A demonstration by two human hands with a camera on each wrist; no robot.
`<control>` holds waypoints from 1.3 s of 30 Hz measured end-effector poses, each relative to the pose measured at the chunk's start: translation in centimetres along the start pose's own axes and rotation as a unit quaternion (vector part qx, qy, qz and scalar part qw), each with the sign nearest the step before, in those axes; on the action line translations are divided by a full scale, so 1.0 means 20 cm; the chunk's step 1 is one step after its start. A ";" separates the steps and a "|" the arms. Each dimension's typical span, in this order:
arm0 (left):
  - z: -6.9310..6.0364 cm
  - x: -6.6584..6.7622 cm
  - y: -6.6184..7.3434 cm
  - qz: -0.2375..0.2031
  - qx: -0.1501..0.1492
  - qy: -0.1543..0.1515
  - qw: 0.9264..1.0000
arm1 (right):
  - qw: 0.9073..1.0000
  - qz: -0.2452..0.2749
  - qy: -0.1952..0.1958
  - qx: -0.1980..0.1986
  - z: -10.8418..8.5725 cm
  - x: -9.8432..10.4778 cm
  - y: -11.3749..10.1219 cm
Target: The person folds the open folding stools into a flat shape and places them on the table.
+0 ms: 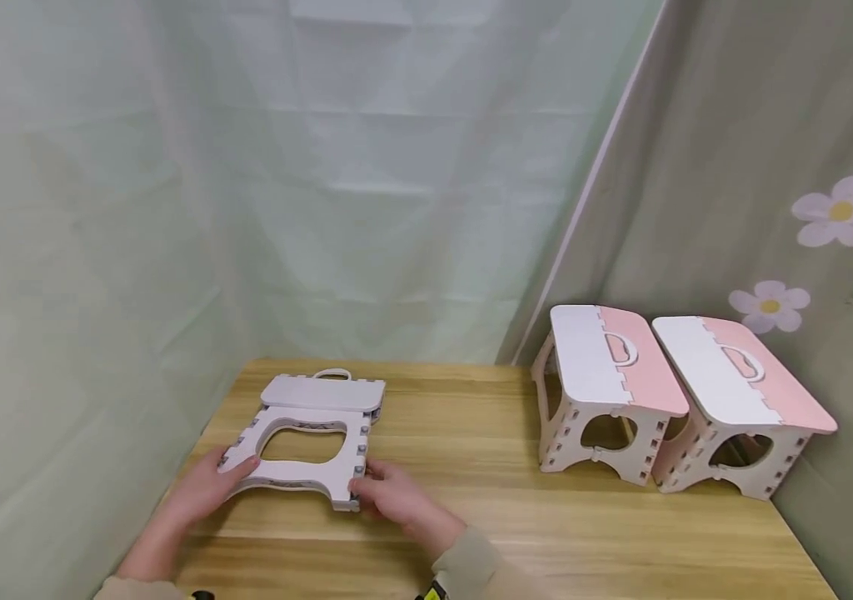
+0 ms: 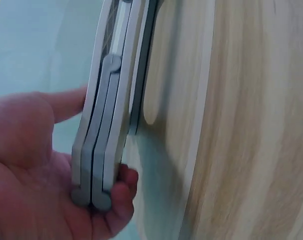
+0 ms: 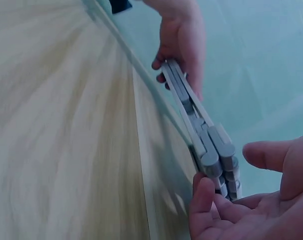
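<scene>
A white and grey folding step stool lies folded flat at the left of the table, its carry handle pointing away. My left hand grips its near left corner, thumb on top and fingers curled underneath; the left wrist view shows the stool's layered grey edge in that hand. At the near right corner my right hand holds the stool, fingers curled under the edge. The near end appears lifted off the wood. Whether the far end touches the table I cannot tell.
Two unfolded stools with white and pink tops, a nearer-left one and a right one, stand side by side at the table's right. Pale curtains hang behind and along both sides of the wooden table.
</scene>
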State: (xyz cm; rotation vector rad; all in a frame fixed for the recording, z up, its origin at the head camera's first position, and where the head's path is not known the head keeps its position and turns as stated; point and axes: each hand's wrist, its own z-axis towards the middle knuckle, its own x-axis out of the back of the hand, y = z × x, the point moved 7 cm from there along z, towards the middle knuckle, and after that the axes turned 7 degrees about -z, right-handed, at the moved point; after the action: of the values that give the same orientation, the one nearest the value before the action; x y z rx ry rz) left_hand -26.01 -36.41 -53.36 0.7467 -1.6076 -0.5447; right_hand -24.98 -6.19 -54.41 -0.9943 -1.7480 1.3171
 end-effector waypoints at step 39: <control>-0.03 -0.15 0.12 0.117 -0.022 -0.026 0.993 | 0.999 0.000 0.051 -0.010 0.13 -0.15 -0.04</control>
State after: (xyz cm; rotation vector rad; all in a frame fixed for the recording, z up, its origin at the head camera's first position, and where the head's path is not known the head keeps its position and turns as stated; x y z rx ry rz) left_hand -25.67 -32.51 -53.68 0.5054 -1.6990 -0.4306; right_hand -25.98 -10.08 -54.56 -1.0548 -1.6859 1.2301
